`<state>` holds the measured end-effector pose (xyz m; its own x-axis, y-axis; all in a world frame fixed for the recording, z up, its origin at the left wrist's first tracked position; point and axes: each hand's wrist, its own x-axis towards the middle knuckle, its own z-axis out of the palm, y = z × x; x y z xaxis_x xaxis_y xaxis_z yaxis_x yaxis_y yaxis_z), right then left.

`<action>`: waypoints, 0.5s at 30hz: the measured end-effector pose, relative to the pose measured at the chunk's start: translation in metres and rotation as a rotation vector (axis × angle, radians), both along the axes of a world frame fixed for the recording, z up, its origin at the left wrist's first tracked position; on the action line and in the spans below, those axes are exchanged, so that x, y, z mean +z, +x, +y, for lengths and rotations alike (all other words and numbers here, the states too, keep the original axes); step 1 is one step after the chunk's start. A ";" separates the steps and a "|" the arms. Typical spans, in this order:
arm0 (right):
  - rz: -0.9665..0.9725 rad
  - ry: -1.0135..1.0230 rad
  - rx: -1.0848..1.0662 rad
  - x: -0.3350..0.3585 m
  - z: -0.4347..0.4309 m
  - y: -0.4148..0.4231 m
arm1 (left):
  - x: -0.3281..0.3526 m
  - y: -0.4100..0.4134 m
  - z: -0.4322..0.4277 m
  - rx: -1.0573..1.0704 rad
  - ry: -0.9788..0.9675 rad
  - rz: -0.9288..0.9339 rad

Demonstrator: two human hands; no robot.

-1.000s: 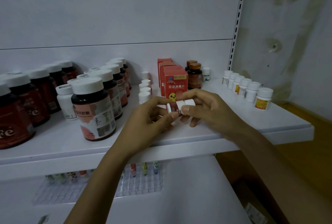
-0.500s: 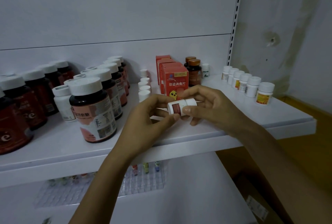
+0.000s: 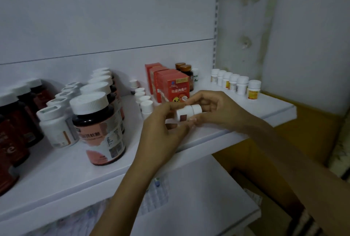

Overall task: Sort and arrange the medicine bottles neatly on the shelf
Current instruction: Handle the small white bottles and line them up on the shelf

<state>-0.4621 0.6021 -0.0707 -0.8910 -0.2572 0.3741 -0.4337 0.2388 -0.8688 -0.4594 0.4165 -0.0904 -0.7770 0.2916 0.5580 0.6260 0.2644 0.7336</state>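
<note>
Head view: six small bottles [image 3: 234, 82] line the shelf [image 3: 274, 107] (far right); one white bottle [image 3: 187, 112] lies sideways, pinched between fingers [image 3: 202, 96] of left hand [image 3: 161, 131] and right hand [image 3: 217, 110].

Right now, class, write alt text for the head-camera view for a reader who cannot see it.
A small white bottle is held sideways over a white shelf, left hand at its base, right hand at its cap. Red boxes stand behind it, with rows of white-capped bottles either side.

Showing bare: left hand [image 3: 161, 131], right hand [image 3: 219, 110]; forearms running bare to frame edge; fingernails showing short.
</note>
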 end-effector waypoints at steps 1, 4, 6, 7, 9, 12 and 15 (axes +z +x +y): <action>0.012 -0.014 -0.059 0.001 -0.003 0.008 | 0.000 -0.001 -0.001 -0.035 -0.013 0.037; 0.050 -0.059 -0.296 -0.001 -0.015 0.050 | -0.003 -0.002 -0.001 -0.159 -0.080 0.197; 0.062 -0.078 -0.466 -0.008 -0.024 0.087 | -0.006 0.004 0.001 -0.248 -0.139 0.325; 0.056 -0.099 -0.542 -0.015 -0.029 0.108 | -0.010 0.009 0.002 -0.294 -0.173 0.393; 0.021 -0.162 -0.674 -0.033 -0.041 0.152 | -0.025 0.023 0.006 -0.413 -0.219 0.530; -0.132 -0.266 -0.877 -0.074 -0.058 0.224 | -0.067 0.059 0.020 -0.694 -0.234 0.496; -0.281 -0.426 -1.090 -0.124 -0.079 0.293 | -0.117 0.110 0.037 -1.010 -0.324 0.242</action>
